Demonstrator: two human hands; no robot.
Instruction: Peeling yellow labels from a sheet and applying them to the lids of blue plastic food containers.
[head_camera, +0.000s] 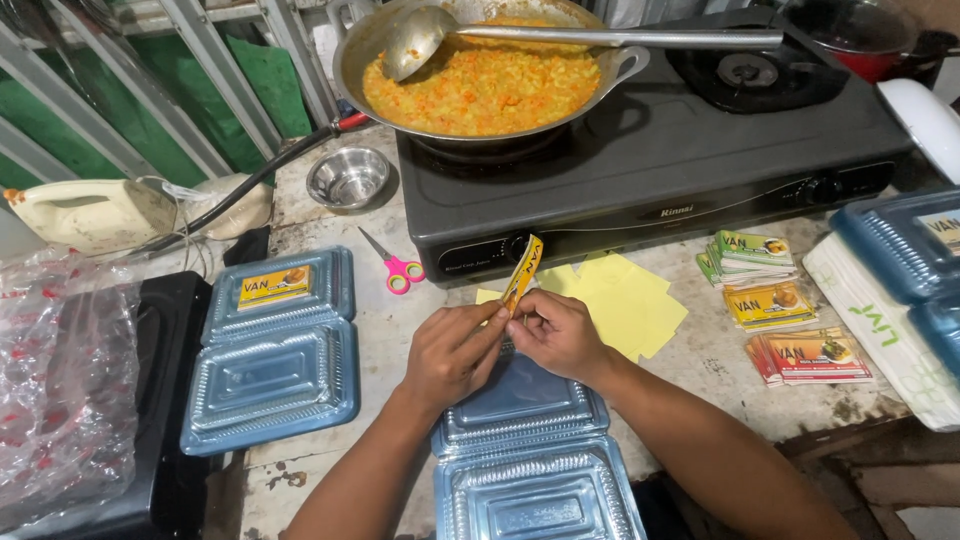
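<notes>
Both hands meet at centre, above an open clear box (530, 440). Left hand (452, 352) and right hand (558, 335) pinch one sticker (522, 272) between fingertips, edge-on, its top pointing to 12 o'clock toward the stove (650, 170). Both grips are closed on the sticker.

Judgement: they look to be peeling the backing. It goes best started at a corner, with the sticker kept flat, fingers off the glue side, and clear of the hot wok (485, 85).

Counts:
- open boxes in plain view: two, the second (270, 350) at 9 o'clock, already labelled
- blue-tinted box stacks at 3 o'clock: two, number of boxes unclear
- sticker piles (785, 320) at 3 o'clock: three
- yellow backing sheets (625, 300) at 1 o'clock: several, overlapping
- scissors (395, 268): one
- steel bowl (348, 178): one
- ladle (420, 40): one
- burners: two
</notes>
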